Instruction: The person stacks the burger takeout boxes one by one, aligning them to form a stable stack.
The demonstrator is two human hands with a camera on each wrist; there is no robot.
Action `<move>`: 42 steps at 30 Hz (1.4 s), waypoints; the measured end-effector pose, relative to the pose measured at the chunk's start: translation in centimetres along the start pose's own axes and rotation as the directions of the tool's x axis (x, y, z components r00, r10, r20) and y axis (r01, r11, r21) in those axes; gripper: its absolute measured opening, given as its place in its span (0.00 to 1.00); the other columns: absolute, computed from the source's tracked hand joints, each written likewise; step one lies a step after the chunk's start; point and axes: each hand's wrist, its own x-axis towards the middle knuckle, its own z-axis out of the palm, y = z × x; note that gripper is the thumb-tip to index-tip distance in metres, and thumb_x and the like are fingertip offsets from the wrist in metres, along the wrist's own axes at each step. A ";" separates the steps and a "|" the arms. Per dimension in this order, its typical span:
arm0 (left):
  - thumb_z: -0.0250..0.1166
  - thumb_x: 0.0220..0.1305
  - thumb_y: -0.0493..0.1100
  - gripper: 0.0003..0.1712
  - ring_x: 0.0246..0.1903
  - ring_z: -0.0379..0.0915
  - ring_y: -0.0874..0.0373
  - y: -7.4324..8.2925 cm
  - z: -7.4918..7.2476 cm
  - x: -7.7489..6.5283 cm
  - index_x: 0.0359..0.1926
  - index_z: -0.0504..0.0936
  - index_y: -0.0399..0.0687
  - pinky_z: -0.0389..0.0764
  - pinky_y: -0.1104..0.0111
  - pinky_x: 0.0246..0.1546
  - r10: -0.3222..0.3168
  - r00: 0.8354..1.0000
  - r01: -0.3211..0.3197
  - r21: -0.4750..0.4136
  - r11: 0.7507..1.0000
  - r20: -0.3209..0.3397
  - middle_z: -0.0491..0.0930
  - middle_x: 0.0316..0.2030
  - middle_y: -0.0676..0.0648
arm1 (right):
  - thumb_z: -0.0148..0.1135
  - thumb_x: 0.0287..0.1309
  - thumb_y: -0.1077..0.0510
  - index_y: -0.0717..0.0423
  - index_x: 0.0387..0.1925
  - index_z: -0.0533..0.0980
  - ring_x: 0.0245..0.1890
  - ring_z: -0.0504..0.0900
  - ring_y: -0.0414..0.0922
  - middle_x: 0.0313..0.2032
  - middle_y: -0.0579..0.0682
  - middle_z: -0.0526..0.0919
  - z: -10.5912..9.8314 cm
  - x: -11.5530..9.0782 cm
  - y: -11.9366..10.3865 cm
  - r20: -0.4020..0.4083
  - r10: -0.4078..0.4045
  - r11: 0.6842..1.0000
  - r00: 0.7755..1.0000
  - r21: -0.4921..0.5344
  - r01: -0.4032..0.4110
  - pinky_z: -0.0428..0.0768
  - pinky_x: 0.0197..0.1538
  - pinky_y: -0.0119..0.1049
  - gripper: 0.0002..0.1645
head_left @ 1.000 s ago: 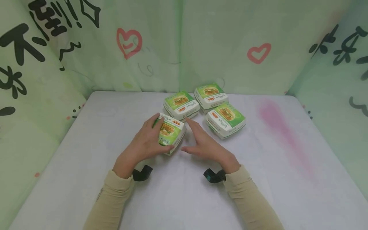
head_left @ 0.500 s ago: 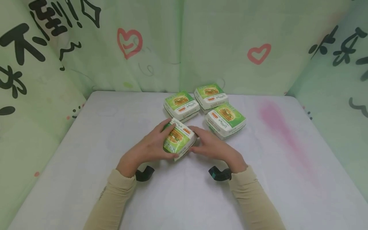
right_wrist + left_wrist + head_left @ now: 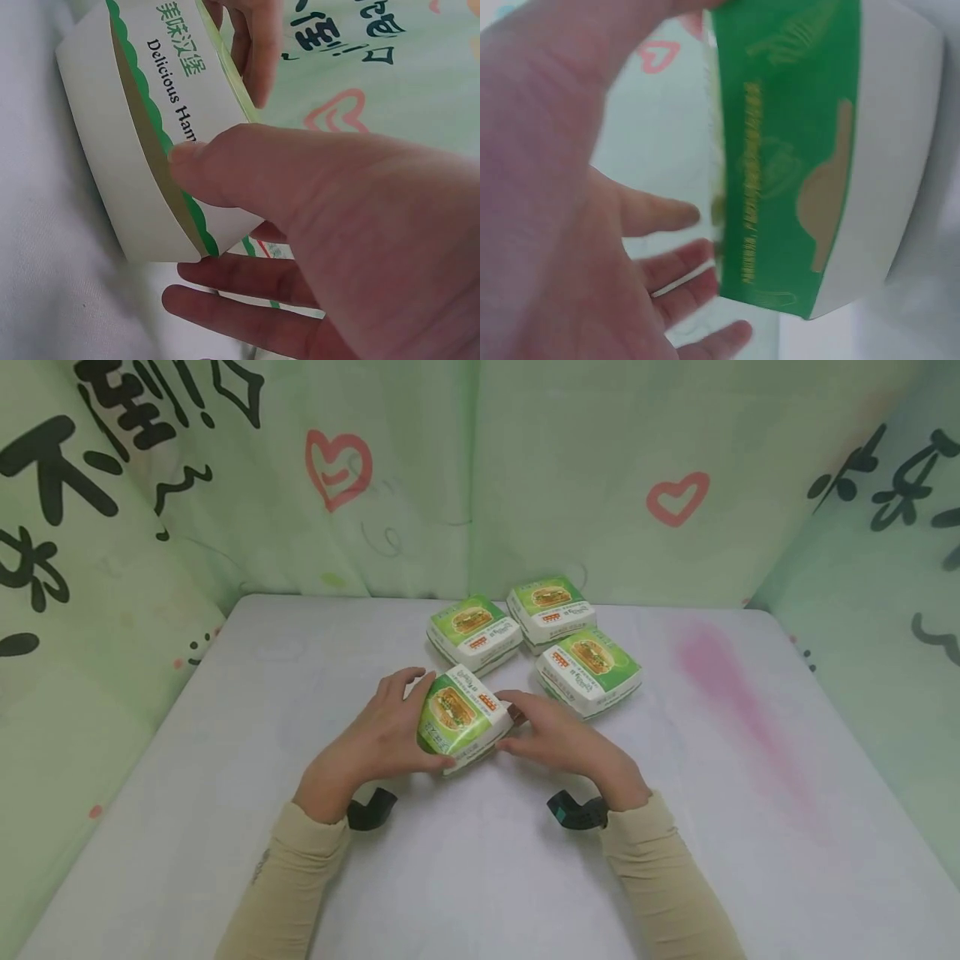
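Observation:
A hamburger box (image 3: 455, 710), green and white with a burger picture on its lid, is between my two hands. My left hand (image 3: 372, 739) holds its left part, thumb at the near corner and fingertips at the far-left edge. In the left wrist view the fingers (image 3: 676, 266) are spread, with tips right at the edge of the green side. My right hand (image 3: 558, 737) grips the right corner. The right wrist view shows its thumb (image 3: 217, 165) pressed on the white side printed "Delicious Ham"; part of that hand's fingers is hidden behind the box.
Three matching hamburger boxes lie behind: one at the back left (image 3: 474, 633), one at the back (image 3: 551, 610) and one at the right (image 3: 590, 671). The white table (image 3: 487, 877) has a pink smear (image 3: 742, 710) on its right. Green printed curtains (image 3: 570, 443) enclose the back and sides.
The box has shifted right and turned slightly, with its lid now more exposed. My right hand has come from beside it to its right corner. The other boxes have stayed put.

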 end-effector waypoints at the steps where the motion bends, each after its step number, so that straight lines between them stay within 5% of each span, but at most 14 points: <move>1: 0.74 0.44 0.68 0.69 0.71 0.51 0.44 0.0 -0.1 -0.1 0.77 0.50 0.41 0.67 0.50 0.68 -0.005 1.000 0.005 0.007 1.000 0.001 0.50 0.74 0.40 | 0.69 0.58 0.51 0.52 0.70 0.65 0.51 0.81 0.46 0.50 0.50 0.83 0.0 0.0 0.0 0.002 -0.001 1.000 1.000 0.004 0.001 0.79 0.57 0.45 0.40; 7: 0.74 0.45 0.68 0.69 0.68 0.57 0.43 0.3 0.0 0.0 0.77 0.50 0.39 0.69 0.51 0.67 -0.005 1.000 0.005 0.039 0.999 0.003 0.57 0.71 0.37 | 0.69 0.59 0.51 0.53 0.70 0.65 0.49 0.82 0.45 0.48 0.50 0.84 -0.1 -0.1 -0.1 0.000 -0.008 1.000 1.000 -0.003 0.008 0.79 0.56 0.45 0.40; 13: 0.75 0.47 0.66 0.65 0.68 0.60 0.45 0.6 0.1 0.4 0.76 0.53 0.40 0.70 0.53 0.67 0.017 1.000 -0.016 0.041 0.999 -0.019 0.59 0.71 0.39 | 0.70 0.57 0.49 0.50 0.75 0.57 0.63 0.74 0.50 0.65 0.53 0.72 -0.2 -0.2 0.0 -0.033 0.000 0.999 0.999 0.050 0.002 0.75 0.64 0.48 0.48; 19: 0.78 0.47 0.60 0.62 0.70 0.58 0.49 0.5 0.2 0.4 0.76 0.57 0.42 0.70 0.56 0.68 0.139 0.989 -0.140 -0.023 0.990 -0.041 0.58 0.72 0.43 | 0.73 0.53 0.45 0.43 0.78 0.46 0.77 0.53 0.49 0.78 0.49 0.50 -0.4 -0.4 0.1 -0.042 -0.080 0.995 0.996 0.059 0.083 0.61 0.75 0.52 0.60; 23: 0.79 0.46 0.59 0.61 0.71 0.57 0.50 0.5 0.2 0.3 0.75 0.58 0.41 0.68 0.57 0.69 0.233 0.971 -0.234 -0.027 0.972 -0.048 0.58 0.72 0.43 | 0.74 0.51 0.42 0.39 0.79 0.44 0.78 0.47 0.49 0.79 0.46 0.40 -0.6 -0.6 -0.2 -0.013 -0.097 0.995 0.995 0.021 0.097 0.62 0.74 0.54 0.63; 31: 0.81 0.45 0.54 0.60 0.72 0.56 0.49 0.3 0.2 0.2 0.73 0.60 0.37 0.66 0.59 0.71 0.369 0.927 -0.371 -0.013 0.929 -0.073 0.59 0.72 0.42 | 0.75 0.47 0.43 0.41 0.77 0.50 0.74 0.56 0.49 0.75 0.49 0.51 -0.6 -0.9 -0.4 0.007 -0.132 0.990 0.991 -0.039 0.132 0.67 0.71 0.51 0.62; 36: 0.81 0.45 0.51 0.56 0.71 0.56 0.45 0.1 0.4 0.3 0.71 0.63 0.36 0.68 0.57 0.70 0.419 0.892 -0.415 0.058 0.908 -0.169 0.59 0.71 0.38 | 0.76 0.46 0.47 0.45 0.76 0.54 0.69 0.62 0.48 0.71 0.50 0.55 -0.8 -0.8 -0.4 -0.055 -0.126 0.992 0.991 -0.018 0.125 0.71 0.68 0.49 0.60; 38: 0.80 0.47 0.50 0.53 0.71 0.56 0.44 0.1 0.4 0.3 0.70 0.64 0.37 0.70 0.55 0.68 0.397 0.894 -0.390 0.074 0.918 -0.209 0.58 0.71 0.36 | 0.76 0.46 0.46 0.46 0.76 0.54 0.68 0.62 0.48 0.71 0.51 0.56 -0.9 -0.8 -0.5 -0.090 -0.103 0.995 0.991 -0.020 0.102 0.71 0.68 0.50 0.59; 42: 0.76 0.55 0.49 0.48 0.70 0.58 0.45 0.2 0.4 0.3 0.71 0.63 0.40 0.73 0.54 0.66 0.298 0.928 -0.294 0.052 0.954 -0.223 0.59 0.70 0.39 | 0.75 0.48 0.43 0.47 0.75 0.55 0.67 0.64 0.51 0.70 0.54 0.57 -1.0 -0.7 -0.6 -0.150 -0.052 0.998 0.987 -0.032 0.048 0.70 0.68 0.52 0.58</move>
